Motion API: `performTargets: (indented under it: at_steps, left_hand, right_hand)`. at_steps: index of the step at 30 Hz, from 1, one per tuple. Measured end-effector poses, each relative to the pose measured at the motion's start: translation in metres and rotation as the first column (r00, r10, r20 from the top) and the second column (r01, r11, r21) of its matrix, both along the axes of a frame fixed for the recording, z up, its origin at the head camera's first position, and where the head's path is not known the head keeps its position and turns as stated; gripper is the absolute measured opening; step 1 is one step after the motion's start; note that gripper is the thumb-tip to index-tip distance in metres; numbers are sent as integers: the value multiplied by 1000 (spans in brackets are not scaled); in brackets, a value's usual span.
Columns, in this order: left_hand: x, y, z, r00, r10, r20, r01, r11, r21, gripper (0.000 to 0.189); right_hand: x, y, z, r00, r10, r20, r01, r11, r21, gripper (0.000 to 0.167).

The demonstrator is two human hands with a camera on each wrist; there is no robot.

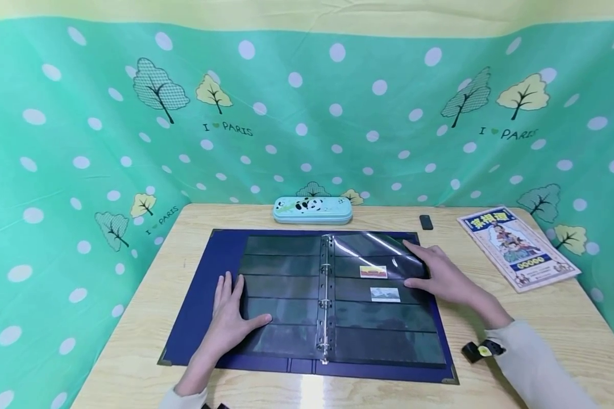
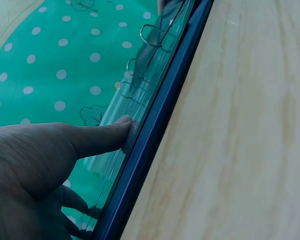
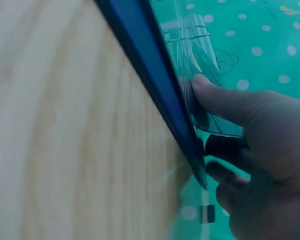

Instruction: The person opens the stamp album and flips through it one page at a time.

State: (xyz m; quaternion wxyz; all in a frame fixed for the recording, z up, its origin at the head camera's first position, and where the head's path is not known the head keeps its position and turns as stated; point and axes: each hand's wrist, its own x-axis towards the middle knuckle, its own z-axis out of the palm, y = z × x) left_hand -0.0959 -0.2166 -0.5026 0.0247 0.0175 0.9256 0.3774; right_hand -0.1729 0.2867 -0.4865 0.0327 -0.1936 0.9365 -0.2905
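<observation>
An open stamp album (image 1: 194, 318) with a dark blue cover, metal rings and black pocket pages lies on the table. Two small stamps sit in its right page, a red-and-yellow stamp (image 1: 373, 272) and a grey-white stamp (image 1: 385, 294). My right hand (image 1: 447, 278) pinches the outer edge of the right album page (image 1: 384, 346), whose upper corner curves up and shines. In the right wrist view the thumb (image 3: 202, 82) lies on the page, with fingers behind its edge. My left hand (image 1: 230, 324) rests with fingers spread on the left page (image 1: 281, 309).
Behind the album stands a light blue pencil case (image 1: 312, 211) with a panda picture. A small black object (image 1: 426, 222) lies to its right. Further right is a colourful booklet (image 1: 518, 247). A green dotted curtain (image 1: 307, 96) borders the wooden table (image 1: 148, 301).
</observation>
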Motion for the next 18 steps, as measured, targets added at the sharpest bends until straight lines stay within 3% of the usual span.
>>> performTargets:
  at_steps: [7, 13, 18]
  left_hand:
    - [2, -3, -4, 1000, -4, -21, 4, 1000, 14, 134]
    - [-1, -4, -8, 1000, 1, 13, -1, 1000, -12, 132]
    - [1, -4, -6, 1000, -1, 3, 1, 1000, 9, 132]
  right_hand:
    - [3, -1, 1, 995, -26, 96, 39, 990, -136, 105]
    - [6, 2, 1, 985, -41, 165, 87, 954, -285, 121]
    - [13, 6, 3, 977, -31, 210, 95, 948, -304, 115]
